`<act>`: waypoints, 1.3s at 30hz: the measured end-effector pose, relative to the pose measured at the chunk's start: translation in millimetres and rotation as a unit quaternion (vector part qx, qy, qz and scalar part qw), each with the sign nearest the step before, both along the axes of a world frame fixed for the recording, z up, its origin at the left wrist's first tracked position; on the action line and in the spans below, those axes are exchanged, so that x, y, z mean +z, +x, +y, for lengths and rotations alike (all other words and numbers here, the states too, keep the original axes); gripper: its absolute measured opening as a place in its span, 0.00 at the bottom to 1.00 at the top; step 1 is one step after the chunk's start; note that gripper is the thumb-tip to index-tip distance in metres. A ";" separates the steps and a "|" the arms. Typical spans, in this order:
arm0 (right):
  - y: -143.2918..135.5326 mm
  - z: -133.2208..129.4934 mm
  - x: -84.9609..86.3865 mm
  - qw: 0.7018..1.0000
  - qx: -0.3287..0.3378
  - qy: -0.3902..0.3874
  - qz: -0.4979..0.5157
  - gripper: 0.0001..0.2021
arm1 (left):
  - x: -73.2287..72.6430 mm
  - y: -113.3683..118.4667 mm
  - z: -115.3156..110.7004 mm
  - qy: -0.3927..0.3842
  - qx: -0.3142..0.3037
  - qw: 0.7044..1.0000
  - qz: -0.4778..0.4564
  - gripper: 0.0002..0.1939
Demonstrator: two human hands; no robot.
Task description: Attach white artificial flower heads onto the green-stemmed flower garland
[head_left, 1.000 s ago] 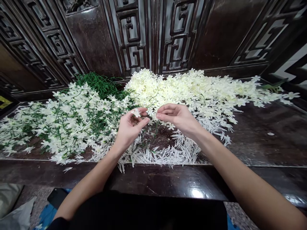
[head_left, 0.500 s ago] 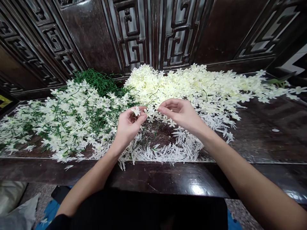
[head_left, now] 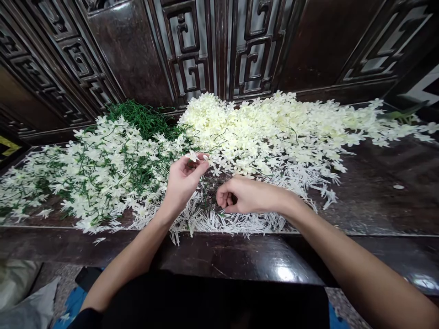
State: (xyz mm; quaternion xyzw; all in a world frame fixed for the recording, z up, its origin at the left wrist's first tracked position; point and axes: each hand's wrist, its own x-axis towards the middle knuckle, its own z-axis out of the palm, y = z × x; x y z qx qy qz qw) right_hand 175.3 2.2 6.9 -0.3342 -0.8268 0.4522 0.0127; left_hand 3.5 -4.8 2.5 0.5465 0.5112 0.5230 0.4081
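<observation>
My left hand (head_left: 183, 182) pinches a small white artificial flower (head_left: 192, 156) between thumb and fingers, at the gap between the flower heaps. Lower and to the right, my right hand (head_left: 245, 195) is closed, fingers curled inward above the bench top; whatever they hold, if anything, is hidden. Beneath and around it lie many thin white plastic sticks (head_left: 236, 225). White flowers with green stems (head_left: 99, 171) are heaped on my left. Behind my hands spreads a pile of loose creamy-yellow blossoms (head_left: 267, 125).
Green plastic stems (head_left: 139, 119) form a tangle at the back left. The dark wooden bench (head_left: 377, 205) has a carved lattice back (head_left: 222, 50). One small white piece (head_left: 398, 187) lies on its right side. Pale sacks (head_left: 17, 283) rest on the floor at lower left.
My right hand has come down and slightly left, away from the blossoms, and its fingers have curled in. My left hand stays nearly in place with its flower.
</observation>
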 end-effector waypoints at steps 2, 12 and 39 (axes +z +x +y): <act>0.6 0.6 -0.4 1.000 0.004 0.000 -0.001 0.06 | -0.1 -0.2 -0.5 -0.001 -0.001 1.000 0.001 0.08; 18.4 5.0 9.1 0.946 -0.161 0.066 0.274 0.08 | -9.1 -3.3 3.4 -0.057 -0.055 0.992 -0.098 0.11; 4.8 3.0 -1.1 0.849 -0.291 0.213 0.387 0.05 | -2.1 -1.4 -2.9 -0.015 -0.107 0.992 -0.060 0.10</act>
